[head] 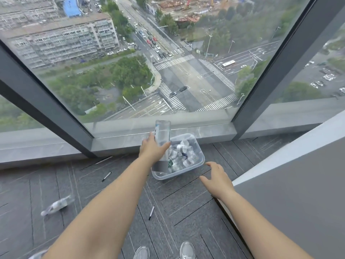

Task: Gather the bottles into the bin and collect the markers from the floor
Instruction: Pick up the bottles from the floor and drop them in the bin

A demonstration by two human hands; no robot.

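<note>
- left grip [153,150] wraps the clear bottle [162,130] mid-body at the bin [202,159]'s left edge; right grip [217,181] spread, empty.
- it looks light, thin-walled and slick: hold the middle gently.

Lit by soft, grey daylight through the large window [168,62] on the far side; bright and even overall. Only weak, diffuse shadows on the dark floor [186,202]. Slightly milky and hazy through the glass, with a pale reflection along its lower edge. Strong wide-angle distortion in the window frames [46,101], leaning outward to left and right and stretched toward the edges. Sharp enough in the middle, softer at the near edge around the shoes [187,250]. Heavy motion blur on the bottle on the floor [57,205] at left, smeared into a pale streak. Lighter blur on the held bottle [162,135] in the left hand [152,148]. Flat, dull grey on the right wall [298,184].
</note>
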